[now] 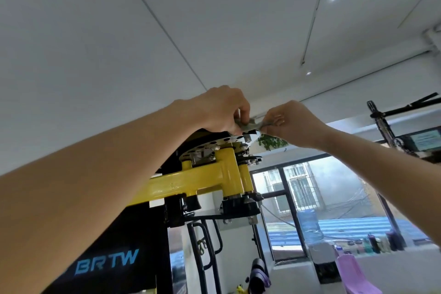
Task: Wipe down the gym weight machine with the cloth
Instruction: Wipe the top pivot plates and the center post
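Camera tilted up; white ceiling fills the upper half of the frame, with open air above and to both sides of the machine's top. Gym weight machine rises from lower left to centre — yellow arm, black shroud lettered BRTW, perforated steel plate at its highest edge. Cloth, small and grey, sits bunched at frame centre just above that plate. Left hand curls its fingers round the cloth's near end; right hand pinches the far end between thumb and fingertips. Window lower right, lilac chair below it.
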The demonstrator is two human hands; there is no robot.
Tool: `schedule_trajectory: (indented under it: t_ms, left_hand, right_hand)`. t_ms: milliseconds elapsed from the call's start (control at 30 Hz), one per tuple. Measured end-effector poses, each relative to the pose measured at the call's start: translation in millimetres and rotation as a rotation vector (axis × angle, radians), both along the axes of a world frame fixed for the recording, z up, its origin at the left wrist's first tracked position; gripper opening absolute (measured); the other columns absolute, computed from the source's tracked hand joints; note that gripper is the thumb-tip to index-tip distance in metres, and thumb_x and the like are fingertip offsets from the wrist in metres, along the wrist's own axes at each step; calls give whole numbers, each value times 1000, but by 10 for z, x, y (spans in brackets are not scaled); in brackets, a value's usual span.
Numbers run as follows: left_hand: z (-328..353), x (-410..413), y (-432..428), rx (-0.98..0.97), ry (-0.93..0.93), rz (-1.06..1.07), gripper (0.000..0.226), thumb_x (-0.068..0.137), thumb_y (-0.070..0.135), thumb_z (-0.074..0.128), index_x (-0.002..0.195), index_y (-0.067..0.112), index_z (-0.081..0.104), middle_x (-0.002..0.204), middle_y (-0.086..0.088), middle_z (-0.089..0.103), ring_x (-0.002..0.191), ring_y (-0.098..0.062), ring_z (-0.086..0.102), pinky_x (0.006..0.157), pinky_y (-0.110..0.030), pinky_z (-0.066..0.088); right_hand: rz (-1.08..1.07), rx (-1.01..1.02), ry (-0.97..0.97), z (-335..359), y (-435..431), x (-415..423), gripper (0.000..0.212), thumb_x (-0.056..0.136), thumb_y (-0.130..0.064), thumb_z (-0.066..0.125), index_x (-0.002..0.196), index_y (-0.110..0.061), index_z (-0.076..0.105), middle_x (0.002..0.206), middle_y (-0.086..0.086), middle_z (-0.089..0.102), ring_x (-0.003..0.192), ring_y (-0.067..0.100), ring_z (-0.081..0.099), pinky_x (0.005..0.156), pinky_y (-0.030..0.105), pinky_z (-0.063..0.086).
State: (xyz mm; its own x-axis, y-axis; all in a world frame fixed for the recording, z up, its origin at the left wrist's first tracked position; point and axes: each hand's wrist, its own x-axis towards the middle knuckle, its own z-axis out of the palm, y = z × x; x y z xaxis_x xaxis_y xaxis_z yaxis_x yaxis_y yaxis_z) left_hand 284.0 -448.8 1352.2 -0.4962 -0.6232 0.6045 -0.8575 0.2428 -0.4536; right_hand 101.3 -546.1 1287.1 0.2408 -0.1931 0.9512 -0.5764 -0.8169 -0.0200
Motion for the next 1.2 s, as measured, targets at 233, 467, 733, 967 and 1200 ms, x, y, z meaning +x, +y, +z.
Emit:
schedule_trajectory:
  t_ms: [233,467,733,967,1200]
  left_hand:
    - [112,369,317,7,-69,30,15,80,35,83,92,30,75,101,9,70,96,-12,61,70,-25,38]
    - [184,736,656,109,19,44,11,79,38,83,81,31,74,75,19,73,65,6,63,69,-25,42]
    - [-122,488,369,-98,-21,-10,8,88,32,76,87,34,68,91,14,66,89,-8,61,76,-28,43]
    - [-229,82,-42,-150,-15,-102,7,92,27,72,99,27,71,86,18,60,76,-3,56,65,-23,37]
    - [-456,-351,-314,-264,-88,-163,14,94,29,70,108,27,71,86,21,59,81,-2,51,75,-12,33]
  right_hand:
    - [-11,-71,99,77,344,334,17,89,-22,73,105,-21,77,88,-5,73,80,6,68,81,24,52]
    - [88,-68,164,219,448,658,12,89,-22,73,98,-17,79,85,0,74,68,10,66,72,29,55]
    - [36,-209,68,70,240,427,14,89,-15,72,100,-21,79,81,-9,75,77,8,68,98,45,50]
    - [56,-172,-34,-134,-142,-12,13,89,-16,74,99,-22,79,78,-9,71,72,3,63,78,25,49]
    - [396,193,-33,-325,-462,-353,13,85,-9,74,84,-22,77,69,0,72,66,23,65,63,26,51]
